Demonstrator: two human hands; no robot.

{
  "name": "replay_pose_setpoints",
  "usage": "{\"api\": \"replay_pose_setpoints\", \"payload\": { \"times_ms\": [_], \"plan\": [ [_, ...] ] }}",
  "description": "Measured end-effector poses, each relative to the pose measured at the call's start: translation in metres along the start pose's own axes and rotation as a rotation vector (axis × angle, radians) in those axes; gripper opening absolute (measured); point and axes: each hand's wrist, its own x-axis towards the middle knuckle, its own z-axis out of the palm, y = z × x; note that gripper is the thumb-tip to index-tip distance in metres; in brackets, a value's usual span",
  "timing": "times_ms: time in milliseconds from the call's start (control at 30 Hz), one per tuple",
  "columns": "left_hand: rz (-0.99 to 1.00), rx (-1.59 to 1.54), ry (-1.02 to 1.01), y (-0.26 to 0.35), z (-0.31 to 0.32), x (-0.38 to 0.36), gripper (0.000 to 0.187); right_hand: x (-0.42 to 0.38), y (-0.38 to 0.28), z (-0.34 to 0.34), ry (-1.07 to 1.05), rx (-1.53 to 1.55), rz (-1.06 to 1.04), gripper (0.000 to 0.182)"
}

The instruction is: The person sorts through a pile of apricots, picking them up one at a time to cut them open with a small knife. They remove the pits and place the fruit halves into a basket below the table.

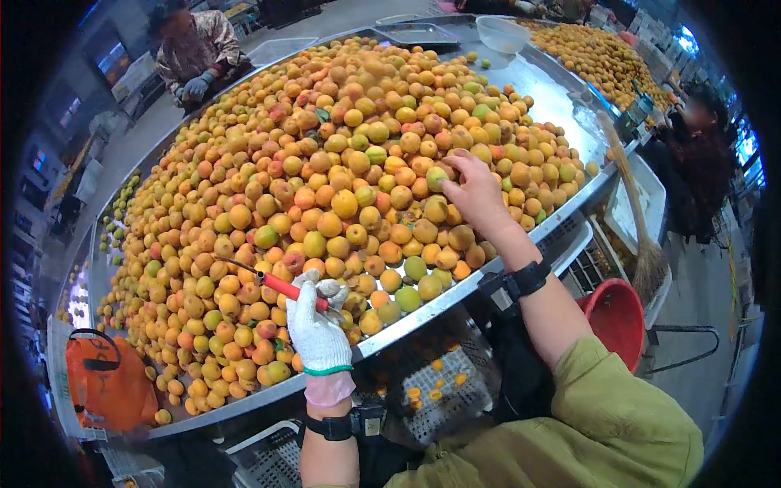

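My left hand [316, 325], in a white knit glove with a green-edged cuff, is closed around a red-handled tool [291, 289]. Its thin, dark, slightly curved metal tip points left over the fruit. My bare right hand [478, 195] reaches over the pile with thumb and fingers around a greenish apricot [437, 178]. Beneath both hands spreads a large heap of apricots [268, 195], mostly orange-yellow with some green ones. They lie on a metal table [455, 294] with a raised rim. A few green apricots [408, 298] sit near the rim between my hands.
Below the rim stands a grey crate [443, 382] with some halved fruit. A red bucket [616, 321] and a straw broom [647, 264] are at right. An orange bag [110, 378] hangs at left. Clear basin [502, 34] at back. Co-workers [195, 53] stand across the table and at right.
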Motion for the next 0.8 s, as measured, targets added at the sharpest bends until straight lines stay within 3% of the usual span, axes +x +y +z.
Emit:
{"api": "replay_pose_setpoints", "payload": {
  "times_ms": [300, 500, 633, 700, 733, 800],
  "plan": [
    [-0.067, -0.02, -0.015, -0.004, 0.024, -0.009, 0.016, -0.008, -0.008, 0.0, -0.049, -0.073, -0.064, 0.05],
    [-0.084, 0.104, -0.018, -0.012, 0.03, -0.016, 0.022, 0.001, -0.02, -0.039, 0.133, -0.052, -0.038, 0.052],
    [-0.023, 0.193, -0.079, -0.023, 0.033, -0.022, 0.024, 0.002, -0.029, -0.077, 0.224, 0.091, -0.158, 0.054],
    [0.01, 0.304, -0.143, -0.025, 0.036, -0.025, 0.026, 0.003, -0.043, -0.116, -0.629, -0.223, 0.18, 0.055],
    [0.006, 0.296, -0.126, -0.028, 0.037, -0.026, 0.026, 0.0, -0.038, -0.123, -0.614, -0.226, 0.176, 0.055],
    [0.007, 0.283, -0.116, -0.036, 0.037, -0.026, 0.027, -0.011, -0.029, -0.132, -0.365, 0.134, -0.091, 0.056]
  ]
}}
